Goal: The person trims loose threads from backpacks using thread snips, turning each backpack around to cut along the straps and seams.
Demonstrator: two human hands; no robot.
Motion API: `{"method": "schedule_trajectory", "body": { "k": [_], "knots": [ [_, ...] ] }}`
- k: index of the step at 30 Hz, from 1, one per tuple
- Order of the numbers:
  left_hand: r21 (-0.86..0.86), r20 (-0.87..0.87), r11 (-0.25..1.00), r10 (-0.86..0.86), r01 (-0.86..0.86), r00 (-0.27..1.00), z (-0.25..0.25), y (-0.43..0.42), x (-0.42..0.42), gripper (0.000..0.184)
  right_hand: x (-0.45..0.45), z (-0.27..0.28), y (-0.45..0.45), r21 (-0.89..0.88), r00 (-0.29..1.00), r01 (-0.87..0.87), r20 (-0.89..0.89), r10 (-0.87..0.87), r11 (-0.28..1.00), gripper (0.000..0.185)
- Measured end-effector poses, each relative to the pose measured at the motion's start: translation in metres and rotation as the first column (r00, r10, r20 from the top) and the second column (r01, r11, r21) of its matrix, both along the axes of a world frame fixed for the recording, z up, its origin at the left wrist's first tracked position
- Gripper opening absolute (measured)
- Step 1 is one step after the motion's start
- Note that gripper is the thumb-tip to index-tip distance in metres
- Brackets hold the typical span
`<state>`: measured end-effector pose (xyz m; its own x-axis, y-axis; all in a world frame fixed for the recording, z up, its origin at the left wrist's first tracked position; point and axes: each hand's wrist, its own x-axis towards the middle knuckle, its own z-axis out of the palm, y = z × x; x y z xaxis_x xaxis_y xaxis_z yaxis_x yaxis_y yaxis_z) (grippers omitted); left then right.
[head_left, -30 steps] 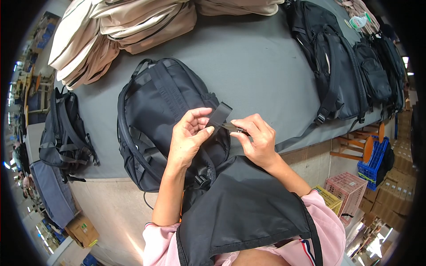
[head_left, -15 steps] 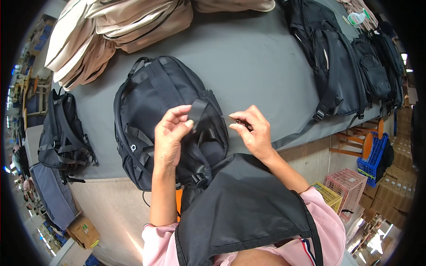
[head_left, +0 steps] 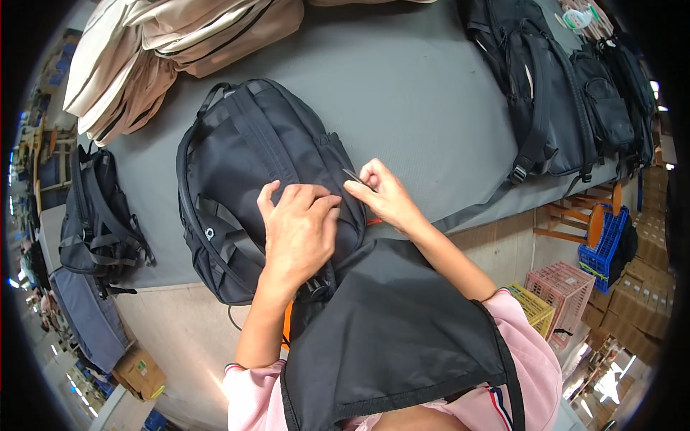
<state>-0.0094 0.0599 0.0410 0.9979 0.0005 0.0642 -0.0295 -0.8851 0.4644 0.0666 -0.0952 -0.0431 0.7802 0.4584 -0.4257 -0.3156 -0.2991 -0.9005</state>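
A black backpack (head_left: 251,144) lies on the grey table with its straps upward, close to the front edge. My left hand (head_left: 298,226) rests over its lower right part, back of the hand up. Its thumb and forefinger come together, the outer finger sticks out, and what they pinch is hidden beneath. Just right of it, at the pack's side, my right hand (head_left: 384,194) is closed around a small thin metal tool (head_left: 352,174) whose tip points up and left. A bit of red (head_left: 374,221) shows below that hand.
Beige bags (head_left: 215,36) are piled at the back left. More black backpacks (head_left: 550,108) lie along the right side, and another black backpack (head_left: 100,208) sits at the left edge. Past the table on the right stand a wooden stool (head_left: 595,226), a blue crate (head_left: 604,244) and a pink crate (head_left: 560,294).
My left hand has turned over and come down onto the backpack, and the strap it held up is out of sight. My right hand has moved left, against the pack's side.
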Motion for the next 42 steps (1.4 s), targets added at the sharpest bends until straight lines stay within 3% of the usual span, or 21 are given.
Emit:
{"method": "schedule_trajectory", "body": {
  "k": [1,4,5,6,10,13,16,19,21,22,24,25,27,29,30,31,34,37,38,41,42],
  "knots": [
    [0.019,0.025,1.000,0.009,-0.010,1.000,0.001,-0.005,0.001,0.022,0.002,0.011,0.004,-0.033,0.999,-0.033,-0.044,0.032,0.999,0.039],
    [0.144,-0.180,0.989,0.007,0.020,0.984,-0.005,-0.009,0.006,0.033,0.002,0.005,0.013,-0.039,0.995,-0.090,-0.036,0.089,0.995,0.033],
    [0.080,-0.134,0.997,-0.003,0.014,0.991,-0.017,-0.007,0.006,0.037,0.003,0.005,0.015,-0.039,0.995,-0.095,-0.034,0.094,0.995,0.030],
    [0.011,-0.206,1.000,-0.011,0.013,0.979,-0.019,-0.003,0.007,0.037,0.004,0.005,0.015,-0.038,0.995,-0.099,-0.032,0.098,0.994,0.027],
    [-0.260,-0.368,0.965,-0.068,-0.032,0.927,-0.033,0.017,0.007,0.036,-0.004,-0.001,0.020,0.373,0.942,0.187,-0.332,-0.058,0.909,0.027],
    [-0.445,-0.371,0.887,-0.059,-0.121,0.927,-0.040,0.026,-0.001,0.031,-0.010,0.000,0.017,0.420,0.841,0.327,-0.538,-0.058,0.847,0.029],
    [-0.608,-0.363,0.769,-0.048,-0.197,0.931,-0.037,0.031,-0.003,0.028,-0.010,0.007,0.021,0.458,0.789,0.384,-0.613,-0.028,0.802,0.032],
    [-0.580,-0.313,0.803,-0.067,-0.135,0.947,-0.042,0.031,-0.006,0.024,-0.008,0.007,0.019,0.462,0.787,0.358,-0.617,0.004,0.811,0.032],
    [-0.449,-0.184,0.893,-0.047,-0.042,0.982,-0.037,0.020,-0.007,0.022,-0.002,0.003,0.014,0.477,0.847,0.274,-0.532,0.026,0.835,0.033],
    [-0.348,-0.206,0.937,-0.060,-0.016,0.977,-0.033,0.015,-0.008,0.025,0.001,0.003,0.009,0.480,0.873,0.231,-0.487,0.038,0.847,0.033],
    [-0.259,-0.136,0.966,-0.057,0.020,0.989,-0.033,0.007,-0.007,0.025,0.013,0.009,0.004,0.328,0.954,0.149,-0.296,-0.048,0.933,0.025],
    [-0.236,-0.193,0.970,-0.103,0.056,0.976,-0.029,0.009,-0.003,0.025,0.022,0.009,0.004,0.277,0.977,0.137,-0.196,-0.084,0.951,0.023],
    [-0.298,-0.240,0.944,-0.218,0.142,0.946,-0.022,0.021,0.008,0.024,0.045,0.013,0.010,0.167,0.995,0.096,0.013,-0.099,0.981,0.020],
    [-0.399,-0.250,0.898,-0.304,0.188,0.919,-0.008,0.039,0.030,0.022,0.072,0.025,0.033,0.174,0.991,0.042,0.114,-0.063,0.984,0.025],
    [-0.316,-0.169,0.940,-0.186,0.126,0.968,0.004,0.046,0.043,0.018,0.085,0.028,0.048,0.176,0.985,0.017,0.163,-0.047,0.984,0.027],
    [-0.173,0.047,0.976,-0.128,0.135,0.991,0.002,0.060,0.058,0.012,0.097,0.023,0.064,0.127,0.962,-0.002,0.271,-0.032,0.992,0.030],
    [-0.051,0.219,0.998,0.039,-0.029,0.975,-0.011,0.114,0.120,0.020,0.122,0.001,0.113,-0.112,0.858,-0.003,0.510,0.060,0.994,0.045],
    [0.042,0.003,0.999,0.010,-0.010,1.000,-0.043,0.158,0.166,0.028,0.132,-0.002,0.142,-0.359,0.888,-0.051,0.411,0.207,0.932,0.046],
    [0.015,-0.058,0.999,-0.040,0.041,0.998,-0.052,0.166,0.178,0.029,0.132,-0.009,0.147,-0.369,0.888,-0.051,0.408,0.212,0.928,0.041],
    [-0.128,-0.507,0.992,-0.062,-0.004,0.860,-0.068,0.182,0.201,0.031,0.133,-0.021,0.153,-0.309,0.953,-0.021,0.280,0.112,0.951,0.028],
    [-0.150,-0.505,0.988,-0.103,0.030,0.857,-0.072,0.186,0.205,0.031,0.133,-0.021,0.154,-0.308,0.967,-0.026,0.233,0.102,0.951,0.025]
  ]
}}
